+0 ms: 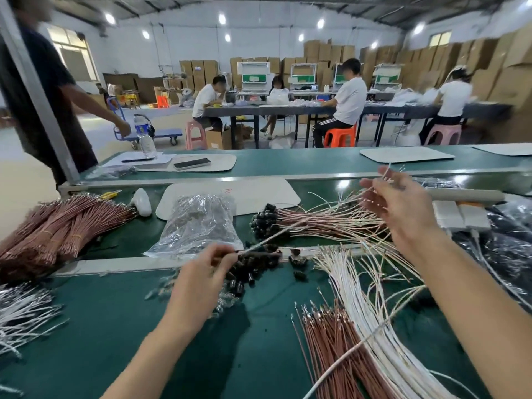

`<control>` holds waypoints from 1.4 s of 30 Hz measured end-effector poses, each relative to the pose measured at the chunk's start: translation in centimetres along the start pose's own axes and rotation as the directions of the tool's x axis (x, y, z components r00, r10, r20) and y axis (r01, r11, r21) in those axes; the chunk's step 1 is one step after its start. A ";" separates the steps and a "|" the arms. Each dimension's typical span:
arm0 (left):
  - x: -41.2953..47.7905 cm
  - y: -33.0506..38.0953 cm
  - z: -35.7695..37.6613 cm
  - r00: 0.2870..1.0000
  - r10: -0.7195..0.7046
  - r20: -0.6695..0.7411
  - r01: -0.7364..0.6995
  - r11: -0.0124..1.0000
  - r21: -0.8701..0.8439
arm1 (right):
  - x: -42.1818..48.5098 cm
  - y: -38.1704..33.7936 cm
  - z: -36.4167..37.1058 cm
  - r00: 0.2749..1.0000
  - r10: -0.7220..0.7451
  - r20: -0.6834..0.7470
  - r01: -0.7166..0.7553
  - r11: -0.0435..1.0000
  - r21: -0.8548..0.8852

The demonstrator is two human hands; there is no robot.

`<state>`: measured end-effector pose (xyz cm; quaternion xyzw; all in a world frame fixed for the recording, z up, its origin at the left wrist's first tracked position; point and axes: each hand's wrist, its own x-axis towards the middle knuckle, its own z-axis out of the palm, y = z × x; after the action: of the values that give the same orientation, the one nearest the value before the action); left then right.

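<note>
Pinching one white wire (270, 237), my left hand (201, 272) sits over the black plugs (250, 269) on the green table (100, 326). My right hand (403, 205) is raised and holds thin wire ends (387, 169). Blur hides how many. I cannot count the piled plugs. One clear bag (198, 223) lies behind them.

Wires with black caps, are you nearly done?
Not yet. Done: a heap of black-capped pinkish wires. In hand: the left hand pinches a thin white wire; the right hand holds wire ends. Left: loose black plastic caps, bare white wires and brown wires.
</note>
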<state>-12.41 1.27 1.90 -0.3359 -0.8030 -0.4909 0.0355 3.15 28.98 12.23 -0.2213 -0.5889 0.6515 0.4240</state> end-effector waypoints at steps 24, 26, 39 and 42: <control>20.5 2.4 9.4 0.971 -0.006 0.239 -0.069 0.949 0.306 | 6.4 8.1 -0.6 0.978 0.209 -0.025 -0.202 0.894 -0.400; 19.7 1.3 9.2 0.973 -0.025 0.231 -0.088 0.880 0.467 | 5.5 8.4 -0.3 0.981 0.189 0.033 -0.155 0.884 -0.441; 3.3 3.6 4.0 0.912 0.065 0.406 -0.198 0.935 0.295 | -2.8 7.4 2.1 0.974 0.042 0.222 0.110 0.772 -0.626; -2.2 5.3 4.0 0.855 -0.093 0.511 -0.170 0.879 0.445 | -5.8 7.7 2.5 0.969 0.053 0.240 0.114 0.768 -0.630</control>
<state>-6.58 4.96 3.06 -0.4527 -0.8707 -0.1697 -0.0904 2.11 23.24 4.19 -0.2610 -0.8263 0.4271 0.2584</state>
